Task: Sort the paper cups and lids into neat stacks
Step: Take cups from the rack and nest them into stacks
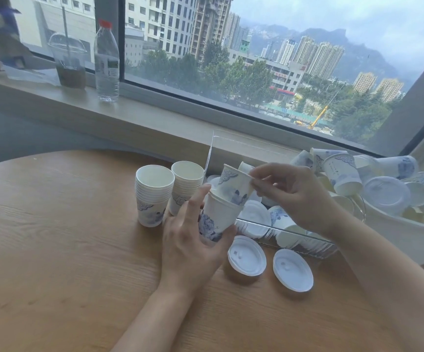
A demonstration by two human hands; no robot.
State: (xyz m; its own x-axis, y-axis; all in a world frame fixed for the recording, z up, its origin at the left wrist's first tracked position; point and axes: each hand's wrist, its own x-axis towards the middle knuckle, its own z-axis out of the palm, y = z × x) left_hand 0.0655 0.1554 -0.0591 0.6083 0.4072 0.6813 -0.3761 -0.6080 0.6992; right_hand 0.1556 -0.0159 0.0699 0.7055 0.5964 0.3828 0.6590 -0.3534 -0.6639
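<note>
Left hand (pixel 193 240) fingers wrapped around a small nested cup stack (pixel 218 217), held tilted above the worktop (pixel 66 250). Right hand (pixel 289 194) fingers pinch the rim of a tilted cup (pixel 233 185), base already inside the stack mouth. Cup axis leans up toward the right fingers, off the stack axis; looks like it needs squaring before seating. Two finished stacks (pixel 153 196) sit just beyond the left fingers.

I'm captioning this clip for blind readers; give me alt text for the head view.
A left hand holds a small cup stack while the right hand lowers a tilted paper cup into it, above a wooden table with two finished cup stacks, two white lids and a clear bin.
</note>
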